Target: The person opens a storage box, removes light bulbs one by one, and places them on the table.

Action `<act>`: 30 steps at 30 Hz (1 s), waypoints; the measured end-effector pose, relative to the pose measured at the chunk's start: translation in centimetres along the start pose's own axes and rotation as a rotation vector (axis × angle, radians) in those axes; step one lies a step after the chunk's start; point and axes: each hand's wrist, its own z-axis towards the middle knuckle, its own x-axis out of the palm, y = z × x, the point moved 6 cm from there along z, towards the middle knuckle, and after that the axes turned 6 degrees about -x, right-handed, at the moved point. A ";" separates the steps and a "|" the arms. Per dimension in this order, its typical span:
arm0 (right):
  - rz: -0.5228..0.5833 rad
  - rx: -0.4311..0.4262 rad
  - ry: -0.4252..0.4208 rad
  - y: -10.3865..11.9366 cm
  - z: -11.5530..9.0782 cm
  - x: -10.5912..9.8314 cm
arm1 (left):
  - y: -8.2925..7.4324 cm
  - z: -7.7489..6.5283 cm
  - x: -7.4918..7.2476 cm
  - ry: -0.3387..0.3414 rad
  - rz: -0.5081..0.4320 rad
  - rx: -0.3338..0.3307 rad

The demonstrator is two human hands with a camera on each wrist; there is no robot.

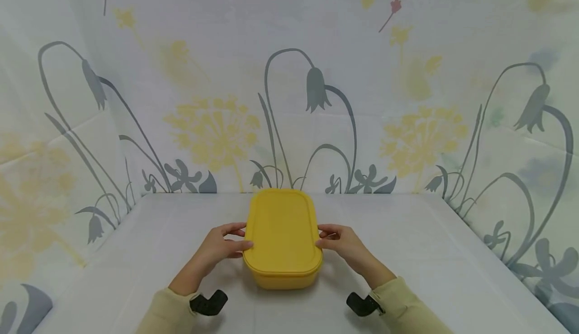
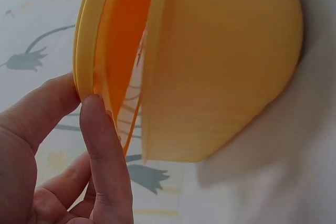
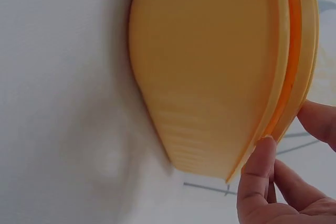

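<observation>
A yellow lid (image 1: 283, 226) lies over a yellow rectangular container (image 1: 286, 280) standing on the white surface. My left hand (image 1: 218, 247) pinches the lid's left edge between thumb and fingers. At the opposite edge my right hand (image 1: 344, 243) pinches the lid the same way. In the left wrist view a wide gap separates the lid (image 2: 88, 35) from the container's rim (image 2: 149, 77), and the background shows through it. The right wrist view shows a narrower gap between lid (image 3: 305, 40) and container (image 3: 205, 66). What the container holds is hidden.
The white tabletop (image 1: 135, 273) spreads around the container. A floral-patterned cloth (image 1: 289, 22) stands behind it and along both sides. Each wrist carries a black camera mount, the left one (image 1: 209, 304) and the right one (image 1: 363, 305), close to the tabletop.
</observation>
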 end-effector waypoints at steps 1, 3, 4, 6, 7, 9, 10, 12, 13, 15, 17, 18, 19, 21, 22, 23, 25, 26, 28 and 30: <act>0.002 -0.006 0.007 0.2 0.0 0.0 | -0.2 0.0 -0.2 -0.001 -0.001 0.002; 0.006 -0.012 0.019 0.6 0.1 0.2 | -0.4 -0.1 -0.5 -0.005 0.005 0.005; 0.008 -0.015 0.026 0.8 0.2 0.3 | -0.6 -0.1 -0.7 -0.005 0.007 0.006; 0.018 -0.021 0.038 1.3 0.3 0.5 | -0.8 -0.2 -1.1 -0.007 0.015 0.009; 0.018 -0.026 0.042 1.6 0.4 0.6 | -1.0 -0.2 -1.3 -0.007 0.017 0.013; 0.026 -0.026 0.046 2.1 0.7 0.8 | -1.3 -0.3 -1.8 -0.007 0.024 0.022; 0.034 -0.026 0.050 2.4 0.8 0.9 | -1.5 -0.4 -2.0 -0.002 0.025 0.028; 0.046 -0.023 0.055 2.8 1.0 1.2 | -1.8 -0.5 -2.5 0.005 0.026 0.042; 0.053 -0.024 0.059 3.0 1.1 1.4 | -1.9 -0.6 -2.8 0.008 0.026 0.048; 0.074 -0.027 0.068 3.4 1.4 1.7 | -2.0 -0.6 -3.3 0.015 0.025 0.058; 0.089 -0.035 0.080 3.6 1.6 2.1 | -2.2 -0.7 -3.8 0.018 0.028 0.063; 0.096 -0.037 0.083 3.7 1.7 2.4 | -2.2 -0.7 -4.1 0.019 0.030 0.064; 0.102 -0.037 0.085 3.9 1.7 2.6 | -2.3 -0.8 -4.3 0.018 0.037 0.063; 0.111 -0.038 0.083 4.2 1.9 3.1 | -2.3 -0.9 -4.9 0.016 0.054 0.059; 0.115 -0.036 0.081 4.3 1.9 3.4 | -2.3 -1.0 -5.3 0.015 0.060 0.056; 0.121 -0.033 0.078 4.5 2.0 3.7 | -2.4 -1.0 -5.6 0.014 0.065 0.055; 0.129 -0.041 0.074 5.0 2.1 4.3 | -2.4 -1.1 -6.3 0.013 0.082 0.053; 0.130 -0.042 0.072 5.2 2.2 4.6 | -2.4 -1.2 -6.7 0.013 0.091 0.056; 0.125 -0.039 0.073 5.5 2.4 5.2 | -2.3 -1.3 -7.4 0.012 0.106 0.053; 0.122 -0.044 0.082 5.7 2.6 5.8 | -2.3 -1.3 -8.1 0.012 0.128 0.055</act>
